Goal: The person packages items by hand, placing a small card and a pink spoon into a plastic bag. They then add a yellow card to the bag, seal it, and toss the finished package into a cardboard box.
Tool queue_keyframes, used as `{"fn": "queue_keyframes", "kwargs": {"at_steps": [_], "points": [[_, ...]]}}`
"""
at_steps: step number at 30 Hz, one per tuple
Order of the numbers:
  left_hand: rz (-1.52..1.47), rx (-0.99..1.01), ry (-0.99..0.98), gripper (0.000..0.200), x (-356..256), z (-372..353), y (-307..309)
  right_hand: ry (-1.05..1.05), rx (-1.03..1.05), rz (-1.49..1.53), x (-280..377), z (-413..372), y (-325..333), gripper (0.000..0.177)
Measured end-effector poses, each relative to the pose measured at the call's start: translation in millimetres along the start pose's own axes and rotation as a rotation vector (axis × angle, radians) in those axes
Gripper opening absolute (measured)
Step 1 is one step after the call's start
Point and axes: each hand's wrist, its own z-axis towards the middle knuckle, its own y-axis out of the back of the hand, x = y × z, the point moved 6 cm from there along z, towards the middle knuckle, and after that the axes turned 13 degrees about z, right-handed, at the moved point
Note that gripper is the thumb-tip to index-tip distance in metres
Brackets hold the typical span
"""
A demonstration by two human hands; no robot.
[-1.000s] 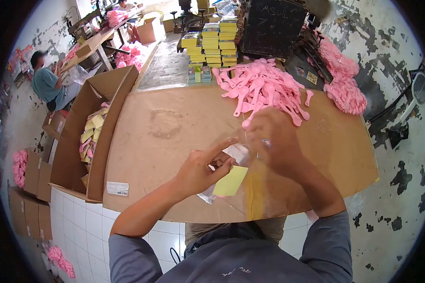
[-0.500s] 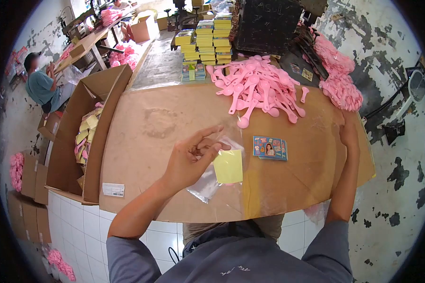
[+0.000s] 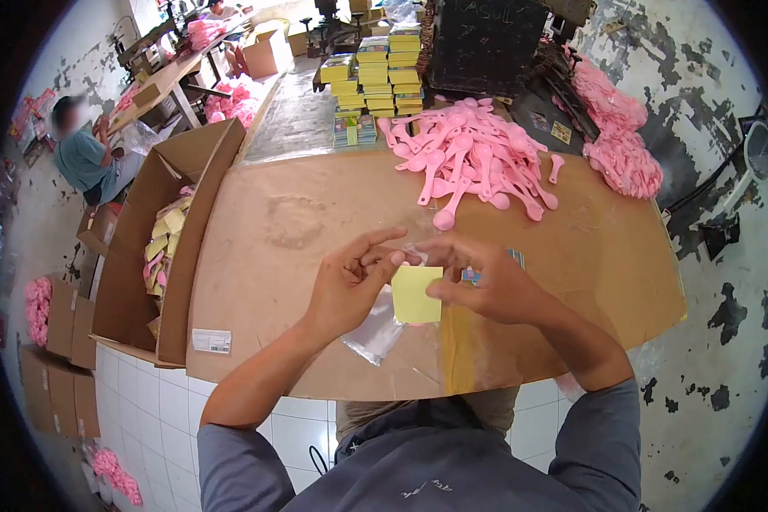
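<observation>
Left hand (image 3: 346,286) is pinching yellow card's (image 3: 416,296) upper-left corner, nearly closed | right hand (image 3: 486,277) is touching its right edge, closure unclear | card is hovering above cardboard tabletop (image 3: 264,294)

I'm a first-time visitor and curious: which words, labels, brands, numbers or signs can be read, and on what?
"ASUL", probably, in faint capitals on the large black boxy object; other marks are unclear.
White rectangular paper label on brown cardboard sheet: print too small to read.
Dark grey fabric shirt: white script, too blurred to read.
Flat blue rectangular cards, partly behind the right hand: print too small to read.
</observation>
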Motion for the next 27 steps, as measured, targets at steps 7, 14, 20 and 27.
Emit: {"fn": "queue_keyframes", "kwargs": {"at_steps": [7,14,20,27], "points": [[-0.123,0.017,0.075,0.033,-3,1,2,0.005,-0.023,0.22,-23,15,8,0.025],[-0.025,0.014,0.096,0.025,5,1,5,-0.086,-0.136,0.339,-35,10,21,0.017],[0.016,0.023,0.025,0.026,8,1,9,-0.046,-0.109,0.347,-36,10,28,0.016],[-0.271,0.074,0.114,0.026,12,2,7,-0.02,-0.072,0.321,-41,8,37,0.018]]}}
